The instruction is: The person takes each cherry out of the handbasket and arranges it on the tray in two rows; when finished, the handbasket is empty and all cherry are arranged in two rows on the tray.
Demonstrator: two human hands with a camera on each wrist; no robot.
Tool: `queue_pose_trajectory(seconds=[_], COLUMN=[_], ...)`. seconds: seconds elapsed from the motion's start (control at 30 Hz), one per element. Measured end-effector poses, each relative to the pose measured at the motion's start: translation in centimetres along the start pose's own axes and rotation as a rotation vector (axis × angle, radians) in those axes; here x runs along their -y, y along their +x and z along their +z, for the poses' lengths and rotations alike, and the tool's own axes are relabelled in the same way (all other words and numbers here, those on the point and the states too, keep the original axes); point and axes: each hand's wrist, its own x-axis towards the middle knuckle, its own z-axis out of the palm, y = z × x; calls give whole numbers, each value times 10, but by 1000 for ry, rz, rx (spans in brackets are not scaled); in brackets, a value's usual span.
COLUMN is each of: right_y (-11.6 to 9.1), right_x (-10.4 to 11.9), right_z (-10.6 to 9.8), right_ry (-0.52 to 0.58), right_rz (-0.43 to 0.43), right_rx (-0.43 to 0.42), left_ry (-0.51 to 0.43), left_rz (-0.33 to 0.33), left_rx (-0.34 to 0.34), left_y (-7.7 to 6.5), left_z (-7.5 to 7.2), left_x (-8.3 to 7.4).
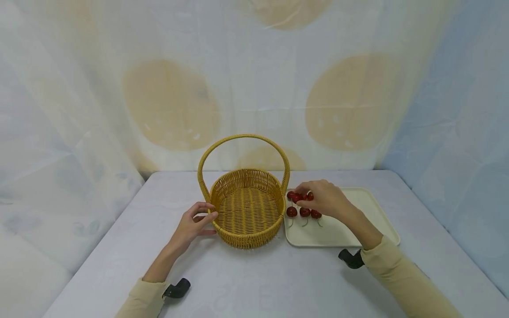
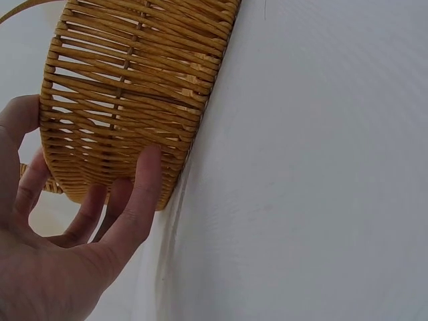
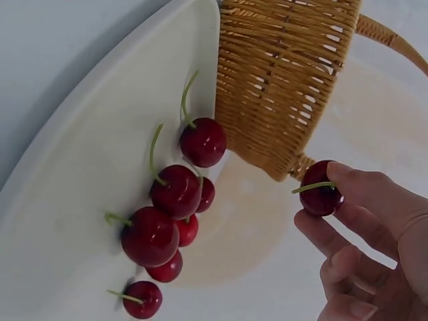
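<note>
My right hand (image 1: 324, 198) pinches a dark red cherry (image 3: 319, 188) between thumb and fingertips, its green stem pointing sideways. It hovers over the left part of a cream tray (image 1: 346, 236). On the tray lie several more cherries (image 3: 150, 237) with thin stems, in a loose cluster; my hand partly covers the back ones in the head view. My left hand (image 1: 193, 226) rests against the left side of a yellow woven basket (image 1: 247, 240), fingers spread and fingertips at its wall and rim (image 2: 144, 174). The basket stands upright, with nothing inside.
The basket's tall arched handle (image 1: 244, 136) rises above its bowl. The tray stands close to the basket's right side. A white-covered table (image 1: 254, 282) lies beneath everything, with patterned curtains (image 1: 262, 84) behind and at both sides. Black wrist mounts (image 1: 177, 288) sit below both hands.
</note>
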Motion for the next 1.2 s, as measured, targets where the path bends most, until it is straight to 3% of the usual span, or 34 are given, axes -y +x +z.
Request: queue_pose_trajectory(seconds=[1.2], right_y=[-33], right_x=[-60], right_z=[7], right_ry=[-79], right_rz=[127], right_rx=[-30], left_ry=[12], left_rz=[-8], left_rx=[0], left_y=[0], left_z=[0], left_x=[-2])
